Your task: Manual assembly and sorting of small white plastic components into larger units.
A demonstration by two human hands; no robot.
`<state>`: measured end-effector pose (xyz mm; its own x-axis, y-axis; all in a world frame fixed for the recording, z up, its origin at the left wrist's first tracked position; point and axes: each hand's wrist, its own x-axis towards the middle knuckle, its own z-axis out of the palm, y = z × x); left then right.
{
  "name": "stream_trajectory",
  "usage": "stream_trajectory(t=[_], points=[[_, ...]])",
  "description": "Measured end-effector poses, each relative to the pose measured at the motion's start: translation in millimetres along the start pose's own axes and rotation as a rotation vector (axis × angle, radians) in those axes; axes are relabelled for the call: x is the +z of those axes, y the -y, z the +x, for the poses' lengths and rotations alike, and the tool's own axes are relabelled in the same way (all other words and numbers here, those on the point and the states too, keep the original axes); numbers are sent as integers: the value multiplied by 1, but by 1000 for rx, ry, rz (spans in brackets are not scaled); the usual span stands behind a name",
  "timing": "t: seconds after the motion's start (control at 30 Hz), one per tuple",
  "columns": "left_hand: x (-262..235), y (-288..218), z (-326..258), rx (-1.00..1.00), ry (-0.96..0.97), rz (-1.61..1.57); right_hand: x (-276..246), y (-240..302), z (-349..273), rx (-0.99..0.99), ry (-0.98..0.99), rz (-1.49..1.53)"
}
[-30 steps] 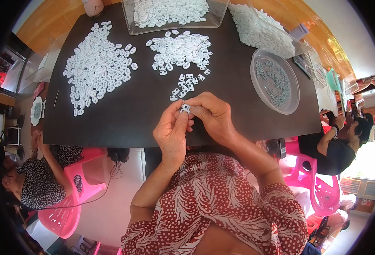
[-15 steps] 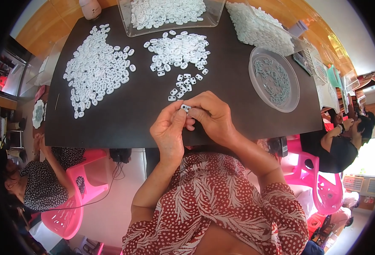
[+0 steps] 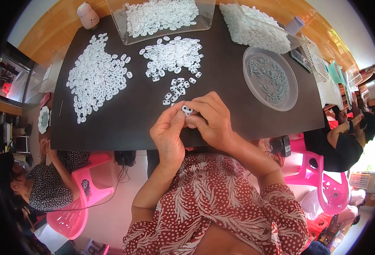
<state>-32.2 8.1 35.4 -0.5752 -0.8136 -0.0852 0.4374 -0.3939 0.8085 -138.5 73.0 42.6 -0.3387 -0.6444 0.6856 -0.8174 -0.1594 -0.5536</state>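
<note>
My left hand (image 3: 169,132) and my right hand (image 3: 213,117) meet just above the near part of the dark table. Between their fingertips is a small white plastic piece with dark round holes (image 3: 187,109). Both hands pinch it; whether a second piece is pressed against it, I cannot tell. Just beyond my fingers lies a loose cluster of similar white two-holed pieces (image 3: 178,90). Farther back is a larger heap of white oval pieces (image 3: 174,55), and a broad pile of them (image 3: 97,78) spreads at the left.
At the right, a round clear tray (image 3: 290,92) holds small grey-green parts (image 3: 269,80). Clear bins of white pieces stand at the back (image 3: 118,30) and back right (image 3: 255,32). A pink bottle (image 3: 88,16) is at the far left corner. People sit at both sides.
The piece in my fingers has turned and shows more dark holes. My right fingers have shifted slightly around it. The whole view has tilted a little.
</note>
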Motion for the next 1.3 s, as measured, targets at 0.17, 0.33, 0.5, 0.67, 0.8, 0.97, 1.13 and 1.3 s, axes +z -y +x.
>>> stream_trajectory(t=[0.17, 0.33, 0.5, 0.67, 0.8, 0.97, 1.13, 1.3], points=[[1, 6, -1, 35, 102, 85, -9, -4, -6, 60, -16, 41], [2, 12, 1, 107, 151, 137, -15, -7, -9, 95, -42, 140], [9, 12, -4, 165, 138, 216, -20, -5, -11, 116, -60, 162], [12, 13, -5, 163, 179, 187, -22, -2, -14, 176, -93, 194], [14, 10, -6, 157, 180, 158, -26, -2, -14, 178, -70, 210], [12, 9, -4, 181, 214, 210, -23, -2, -12, 133, -94, 213], [11, 15, -5, 264, 162, 252, -21, 3, -13, 175, -77, 214], [8, 24, -6, 341, 106, 250, -14, 4, -14, 112, -132, 180]])
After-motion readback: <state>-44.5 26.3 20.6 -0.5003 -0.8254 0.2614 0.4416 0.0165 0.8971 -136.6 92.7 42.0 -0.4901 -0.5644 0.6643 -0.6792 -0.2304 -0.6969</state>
